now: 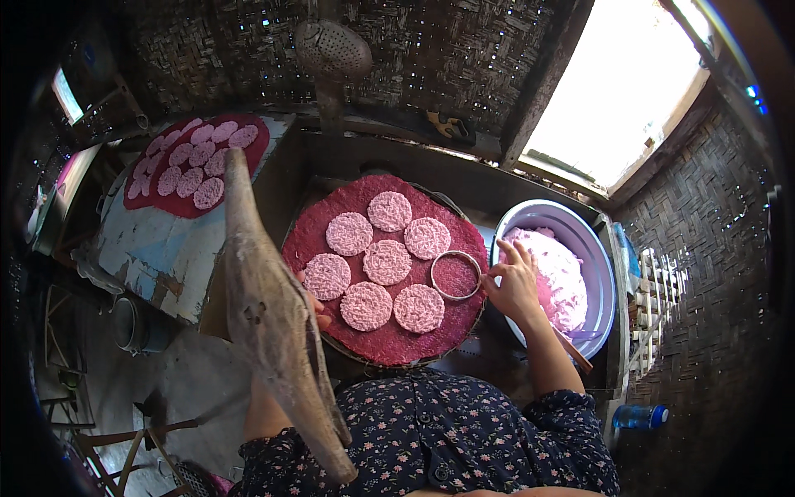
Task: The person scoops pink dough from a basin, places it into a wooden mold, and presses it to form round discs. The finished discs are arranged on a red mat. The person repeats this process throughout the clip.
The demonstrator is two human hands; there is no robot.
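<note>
Head view: my right grip (515, 286) pinches a thin ring (432, 277) over the right side of the crimson sheet (454, 327), beside seven pink discs (387, 262). A wooden piece (267, 306) partly hides my left grip (319, 310) at the sheet's left edge; whether it holds anything I cannot tell.

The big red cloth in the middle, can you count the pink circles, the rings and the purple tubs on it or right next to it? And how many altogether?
Pink circles: 7
Ring: 1
Purple tub: 1
Total: 9
</note>
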